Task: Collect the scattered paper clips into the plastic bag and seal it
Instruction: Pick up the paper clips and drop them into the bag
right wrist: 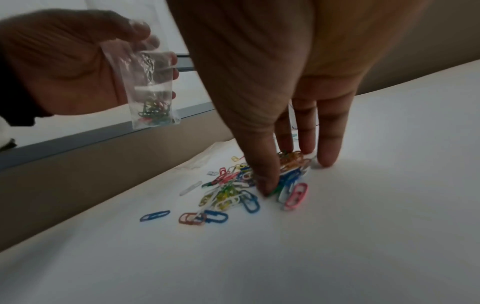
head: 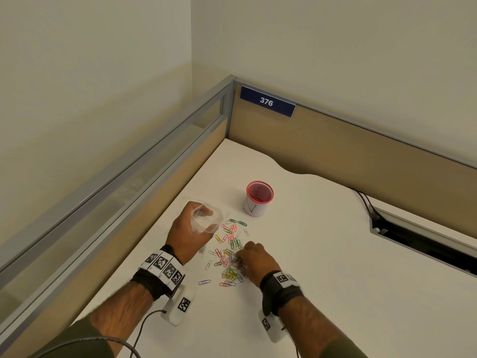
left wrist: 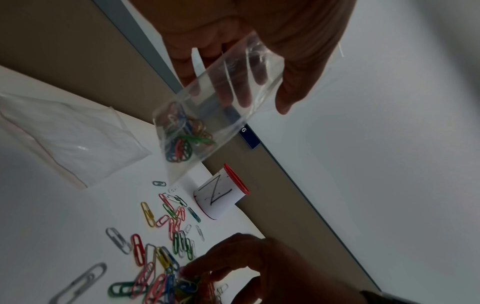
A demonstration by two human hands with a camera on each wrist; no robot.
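The left hand [head: 189,228] holds the plastic bag [left wrist: 205,115] above the bench [head: 322,254], its fingers curled round the open top, a few clips already inside. The right hand [head: 254,262] pinches a bunch from the paper clips [head: 229,254] strewn below. A loose pinch could drop clips short of the narrow mouth; tilting the bag might spill them.

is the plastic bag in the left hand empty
No, the plastic bag held by the left hand already has a clump of coloured paper clips at its bottom.
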